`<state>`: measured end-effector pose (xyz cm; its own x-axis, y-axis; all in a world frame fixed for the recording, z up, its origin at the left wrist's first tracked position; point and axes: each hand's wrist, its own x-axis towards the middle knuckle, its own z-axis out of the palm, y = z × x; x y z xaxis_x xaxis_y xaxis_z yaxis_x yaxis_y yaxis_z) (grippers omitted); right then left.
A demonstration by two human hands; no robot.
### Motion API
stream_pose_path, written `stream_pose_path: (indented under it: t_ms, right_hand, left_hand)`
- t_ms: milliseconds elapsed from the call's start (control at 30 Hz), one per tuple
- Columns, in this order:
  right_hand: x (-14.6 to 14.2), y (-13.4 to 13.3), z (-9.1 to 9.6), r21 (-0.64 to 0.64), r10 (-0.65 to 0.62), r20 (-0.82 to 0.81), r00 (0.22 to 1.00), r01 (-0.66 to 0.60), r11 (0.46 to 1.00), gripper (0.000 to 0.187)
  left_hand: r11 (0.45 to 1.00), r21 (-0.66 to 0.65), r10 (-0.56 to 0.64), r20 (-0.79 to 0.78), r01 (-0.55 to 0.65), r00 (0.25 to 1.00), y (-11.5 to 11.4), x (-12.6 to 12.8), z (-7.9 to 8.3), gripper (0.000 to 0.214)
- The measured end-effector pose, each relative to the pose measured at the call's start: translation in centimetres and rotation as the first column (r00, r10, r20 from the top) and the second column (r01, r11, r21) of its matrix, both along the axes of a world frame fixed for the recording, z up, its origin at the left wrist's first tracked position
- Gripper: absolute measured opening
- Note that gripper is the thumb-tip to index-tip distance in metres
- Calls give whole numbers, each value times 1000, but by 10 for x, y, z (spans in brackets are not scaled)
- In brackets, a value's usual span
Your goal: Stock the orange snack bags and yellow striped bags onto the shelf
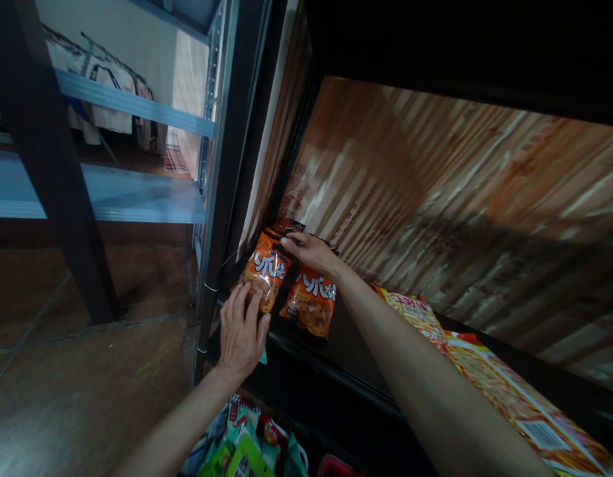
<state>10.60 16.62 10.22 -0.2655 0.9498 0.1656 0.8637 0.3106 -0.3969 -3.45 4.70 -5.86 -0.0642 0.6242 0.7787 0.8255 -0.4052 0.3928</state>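
Observation:
An orange snack bag (266,265) with white lettering leans in the left corner of a dark shelf. My left hand (241,324) rests on its lower front, fingers stretched out over the plastic and the thumb apart. At the bag's upper right edge is my right hand (311,253), its thumb and fingers closed on the top; the fingers behind are partly hidden. A second orange snack bag (312,298) of the same kind stands just to the right, beneath my right wrist. Behind the first bag, the dark-and-orange top of another bag (289,226) shows.
Large yellow-red snack packs (515,391) lie along the shelf at right. Green and teal bags (246,444) fill a spot below. A dark upright post (226,165) borders the shelf on the left, beside a blue metal rack (137,192). Striped brown sheeting (410,179) lines the back.

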Motion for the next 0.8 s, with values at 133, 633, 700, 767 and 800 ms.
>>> stream_pose_path:
  t_ms: [133, 633, 700, 767, 800]
  right_hand:
    - [0, 11, 3, 6, -73, 73, 995, 73, 997, 52]
    - [7, 7, 7, 85, -164, 72, 984, 157, 984, 57]
    - [14, 2, 5, 191, -142, 24, 990, 135, 972, 57]
    - [19, -5, 2, 333, -102, -17, 995, 102, 937, 53]
    - [20, -11, 0, 408, -72, -33, 997, 80, 910, 49]
  left_hand:
    - [996, 93, -9, 17, 7, 1000, 5, -3, -1, 41]
    - [993, 116, -35, 92, 24, 995, 14, -5, -4, 41]
    - [990, 127, -68, 113, 53, 991, 15, -6, -5, 42]
    - [988, 139, -88, 126, 70, 988, 15, -7, -6, 41]
    - [987, 144, -90, 131, 71, 987, 15, -8, -6, 41]
